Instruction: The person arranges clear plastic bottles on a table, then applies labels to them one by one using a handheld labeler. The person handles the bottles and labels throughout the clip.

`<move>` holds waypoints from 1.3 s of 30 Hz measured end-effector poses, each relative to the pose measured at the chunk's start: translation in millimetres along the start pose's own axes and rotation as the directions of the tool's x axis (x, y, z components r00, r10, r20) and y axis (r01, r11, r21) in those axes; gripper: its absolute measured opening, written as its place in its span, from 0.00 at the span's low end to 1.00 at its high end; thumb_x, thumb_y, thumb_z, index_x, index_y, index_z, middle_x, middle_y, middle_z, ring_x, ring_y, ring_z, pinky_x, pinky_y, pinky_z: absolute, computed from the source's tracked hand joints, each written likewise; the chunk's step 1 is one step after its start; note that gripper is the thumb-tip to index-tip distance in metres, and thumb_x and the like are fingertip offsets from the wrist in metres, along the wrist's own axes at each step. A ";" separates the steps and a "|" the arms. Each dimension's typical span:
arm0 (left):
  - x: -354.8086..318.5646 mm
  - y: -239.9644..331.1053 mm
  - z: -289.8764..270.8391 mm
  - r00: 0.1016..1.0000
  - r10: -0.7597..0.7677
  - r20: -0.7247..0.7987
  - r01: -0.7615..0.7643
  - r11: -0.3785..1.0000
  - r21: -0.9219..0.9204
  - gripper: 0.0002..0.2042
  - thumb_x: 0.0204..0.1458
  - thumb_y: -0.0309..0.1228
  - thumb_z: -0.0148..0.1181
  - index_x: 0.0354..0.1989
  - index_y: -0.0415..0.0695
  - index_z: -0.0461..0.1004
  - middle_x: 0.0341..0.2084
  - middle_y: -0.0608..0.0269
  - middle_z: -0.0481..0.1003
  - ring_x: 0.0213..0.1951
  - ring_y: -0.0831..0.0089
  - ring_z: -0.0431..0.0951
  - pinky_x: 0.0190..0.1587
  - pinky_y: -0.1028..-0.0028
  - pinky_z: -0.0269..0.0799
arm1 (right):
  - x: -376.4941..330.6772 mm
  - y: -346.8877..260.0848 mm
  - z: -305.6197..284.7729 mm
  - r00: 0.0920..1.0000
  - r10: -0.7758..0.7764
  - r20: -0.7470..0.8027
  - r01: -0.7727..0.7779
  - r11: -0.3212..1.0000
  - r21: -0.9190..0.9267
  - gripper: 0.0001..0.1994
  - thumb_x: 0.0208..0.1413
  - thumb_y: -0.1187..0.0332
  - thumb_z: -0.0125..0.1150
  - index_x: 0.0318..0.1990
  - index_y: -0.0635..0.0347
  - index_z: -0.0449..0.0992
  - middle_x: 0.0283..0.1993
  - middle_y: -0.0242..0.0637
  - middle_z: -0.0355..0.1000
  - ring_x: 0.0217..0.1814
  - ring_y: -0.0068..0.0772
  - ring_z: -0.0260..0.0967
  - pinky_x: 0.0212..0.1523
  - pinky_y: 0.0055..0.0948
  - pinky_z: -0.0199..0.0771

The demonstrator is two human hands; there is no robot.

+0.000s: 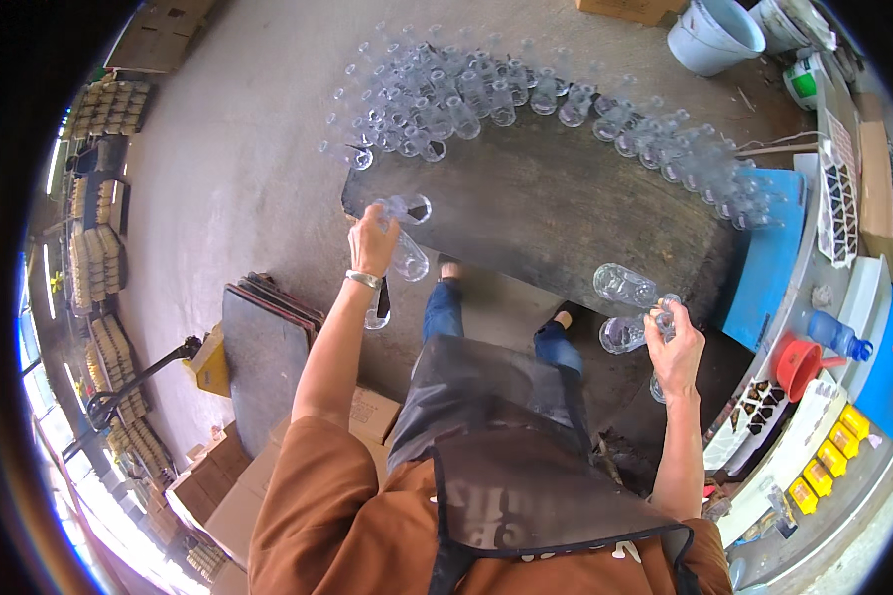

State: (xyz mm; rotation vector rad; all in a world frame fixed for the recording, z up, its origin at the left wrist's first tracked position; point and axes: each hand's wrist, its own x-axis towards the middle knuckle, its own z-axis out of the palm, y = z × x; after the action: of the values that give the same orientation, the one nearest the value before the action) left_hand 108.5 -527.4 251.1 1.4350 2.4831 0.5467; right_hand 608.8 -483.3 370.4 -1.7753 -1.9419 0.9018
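My left hand [370, 241] grips a bunch of clear glass bottles [408, 260] by their necks, over the near left corner of a dark flat board [566, 213] on the floor. My right hand [677, 347] holds three clear bottles [625, 288] fanned out, near the board's right front edge. Several more clear bottles [466, 94] stand in a curved band along the board's far edge. A silver bracelet [363, 279] sits on my left wrist. I wear a dark apron [506, 436] over blue jeans.
A stack of dark boards [263, 347] lies at the left by a pallet jack [149, 372]. White buckets [714, 35] stand at the far right. A bench at the right carries a red funnel [799, 367], a blue bottle [835, 335] and yellow boxes [829, 456].
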 end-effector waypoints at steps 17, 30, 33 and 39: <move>192.8 -182.6 74.1 0.994 0.029 0.101 -0.028 1.000 -0.008 0.19 0.52 0.37 0.63 0.49 0.38 0.75 0.36 0.43 0.81 0.40 0.45 0.81 0.45 0.54 0.75 | 100.9 -142.4 291.2 0.980 -0.068 0.184 0.072 0.997 -0.011 0.19 0.52 0.69 0.69 0.52 0.61 0.74 0.40 0.47 0.81 0.41 0.49 0.81 0.40 0.39 0.81; 201.6 -197.7 77.3 0.993 0.034 0.117 -0.031 0.999 -0.026 0.18 0.53 0.34 0.62 0.49 0.38 0.74 0.36 0.43 0.80 0.39 0.45 0.81 0.43 0.54 0.76 | 200.0 -220.7 461.8 0.871 -0.397 0.290 0.418 0.909 -0.010 0.19 0.52 0.65 0.69 0.49 0.62 0.73 0.35 0.48 0.79 0.34 0.53 0.79 0.33 0.44 0.80; 200.1 -201.3 79.5 0.993 0.036 0.109 -0.033 0.999 -0.031 0.16 0.54 0.34 0.60 0.49 0.39 0.73 0.37 0.44 0.80 0.38 0.43 0.81 0.41 0.51 0.76 | 217.4 -234.3 491.7 0.851 -0.355 0.387 0.405 0.913 -0.053 0.19 0.52 0.65 0.68 0.49 0.63 0.73 0.38 0.50 0.79 0.37 0.55 0.79 0.35 0.45 0.80; 195.9 -205.5 76.5 0.993 0.089 0.082 -0.083 0.994 -0.065 0.18 0.54 0.34 0.61 0.52 0.39 0.73 0.39 0.44 0.80 0.38 0.44 0.81 0.41 0.53 0.77 | 236.9 -243.6 534.9 0.845 -0.337 0.416 0.408 0.908 -0.093 0.18 0.52 0.65 0.68 0.48 0.62 0.74 0.38 0.50 0.79 0.38 0.55 0.79 0.37 0.46 0.79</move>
State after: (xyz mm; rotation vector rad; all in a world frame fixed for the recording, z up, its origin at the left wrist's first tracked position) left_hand -122.1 -435.0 93.8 1.5150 2.3283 0.5612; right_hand 45.7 -367.9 103.7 -1.2838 -2.5828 1.0242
